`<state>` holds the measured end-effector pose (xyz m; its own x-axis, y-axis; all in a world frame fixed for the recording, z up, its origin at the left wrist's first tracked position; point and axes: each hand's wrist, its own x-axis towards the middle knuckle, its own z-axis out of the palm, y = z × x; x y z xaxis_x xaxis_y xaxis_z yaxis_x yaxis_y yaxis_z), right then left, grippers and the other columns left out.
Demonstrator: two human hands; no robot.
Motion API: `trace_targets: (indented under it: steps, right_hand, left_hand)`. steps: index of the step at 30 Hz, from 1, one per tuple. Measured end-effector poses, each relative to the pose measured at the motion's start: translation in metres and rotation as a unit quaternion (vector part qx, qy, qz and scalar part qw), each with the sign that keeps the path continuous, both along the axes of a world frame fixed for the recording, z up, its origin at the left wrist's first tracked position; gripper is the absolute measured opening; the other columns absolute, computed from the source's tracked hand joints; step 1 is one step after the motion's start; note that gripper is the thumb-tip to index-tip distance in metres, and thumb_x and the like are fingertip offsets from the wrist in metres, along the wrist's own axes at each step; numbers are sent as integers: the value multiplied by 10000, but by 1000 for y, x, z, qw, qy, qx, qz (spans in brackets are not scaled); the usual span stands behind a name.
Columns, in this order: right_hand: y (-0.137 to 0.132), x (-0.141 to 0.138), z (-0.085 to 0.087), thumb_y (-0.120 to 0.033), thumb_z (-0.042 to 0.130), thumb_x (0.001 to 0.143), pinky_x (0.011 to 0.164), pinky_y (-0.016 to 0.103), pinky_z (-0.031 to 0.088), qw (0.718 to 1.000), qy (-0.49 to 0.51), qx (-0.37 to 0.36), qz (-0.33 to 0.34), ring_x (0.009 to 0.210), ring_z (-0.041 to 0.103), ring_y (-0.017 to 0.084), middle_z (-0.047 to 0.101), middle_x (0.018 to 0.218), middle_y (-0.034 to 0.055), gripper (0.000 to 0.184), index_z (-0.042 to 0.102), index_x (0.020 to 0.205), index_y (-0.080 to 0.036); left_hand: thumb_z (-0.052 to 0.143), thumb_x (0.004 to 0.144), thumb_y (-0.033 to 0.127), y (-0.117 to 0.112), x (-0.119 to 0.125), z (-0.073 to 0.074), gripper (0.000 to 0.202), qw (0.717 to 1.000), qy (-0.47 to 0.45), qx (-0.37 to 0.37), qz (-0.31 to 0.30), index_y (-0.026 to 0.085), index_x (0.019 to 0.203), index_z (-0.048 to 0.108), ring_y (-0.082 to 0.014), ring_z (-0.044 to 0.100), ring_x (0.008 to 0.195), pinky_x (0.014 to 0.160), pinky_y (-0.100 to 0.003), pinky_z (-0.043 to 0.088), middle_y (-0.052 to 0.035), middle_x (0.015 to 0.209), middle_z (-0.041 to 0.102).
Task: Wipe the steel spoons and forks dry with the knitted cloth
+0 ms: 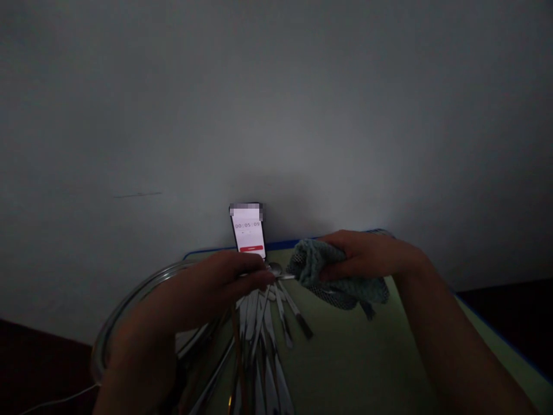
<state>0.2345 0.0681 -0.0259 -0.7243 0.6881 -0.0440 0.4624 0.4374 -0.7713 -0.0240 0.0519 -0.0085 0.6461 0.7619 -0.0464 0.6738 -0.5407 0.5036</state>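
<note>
My left hand [224,282] is closed around the handle of a metal spoon [276,271], pinching it near the bowl end. My right hand [367,253] grips a grey-green cloth [319,271], bunched against the spoon's bowl. Beneath both hands lies a pile of several metal cutlery pieces [263,334], handles fanned toward me on a pale green table [358,357].
A phone [247,230] with a lit timer screen leans upright against the grey wall behind the hands. A round metal tray or bowl rim [129,311] sits at the left under my left arm. The table has a blue edge [496,328]. The scene is dim.
</note>
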Motion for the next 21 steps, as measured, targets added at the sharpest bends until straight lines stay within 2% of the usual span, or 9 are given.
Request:
trace_targets:
  steps: [4, 7, 12, 15, 18, 21]
  right_hand:
    - [-2, 10, 1, -192, 644, 709, 679, 245, 500, 998, 38, 13, -53, 785, 636, 162, 693, 894, 0, 372, 623, 1080, -195]
    - [-3, 11, 1, -150, 632, 696, 648, 257, 507, 991, 90, 33, -96, 753, 640, 167, 697, 886, -4, 407, 624, 1098, -213]
    - [-5, -2, 3, -221, 678, 688, 605, 263, 504, 962, 206, 71, -166, 675, 631, 156, 697, 782, -8, 218, 691, 905, -201]
    - [-4, -11, 0, -232, 718, 653, 579, 253, 498, 937, 272, 51, -214, 630, 624, 140, 697, 742, -11, 145, 693, 790, -191]
    - [2, -24, -6, -254, 746, 623, 546, 235, 485, 885, 376, 8, -274, 584, 605, 117, 682, 697, -28, 156, 679, 750, -195]
    - [9, -45, -14, -336, 745, 623, 528, 250, 479, 789, 499, -43, -355, 539, 578, 112, 656, 661, -20, 222, 655, 743, -172]
  left_hand:
    - [439, 866, 407, -4, -5, 4, 298, 1000, -16, 18, 5, 221, 924, 664, -139, 586, 684, 636, -222, 449, 1, 776, 665]
    - [448, 859, 395, -8, -16, 7, 286, 998, -36, 44, 31, 224, 909, 672, -144, 584, 660, 608, -218, 452, 2, 741, 667]
    - [433, 858, 408, -16, -16, 11, 305, 997, -26, 45, 52, 216, 878, 669, -144, 580, 637, 612, -223, 465, -5, 726, 664]
    - [388, 877, 415, -19, -6, 13, 339, 998, -23, 40, 52, 210, 895, 657, -141, 572, 629, 635, -236, 470, -7, 721, 656]
    - [357, 885, 427, -21, 0, 15, 366, 997, -23, 43, 62, 202, 899, 646, -142, 569, 626, 635, -243, 468, -7, 707, 646]
    - [321, 895, 431, -20, 6, 11, 385, 996, -10, 55, 75, 193, 906, 624, -153, 576, 645, 645, -259, 464, -18, 726, 644]
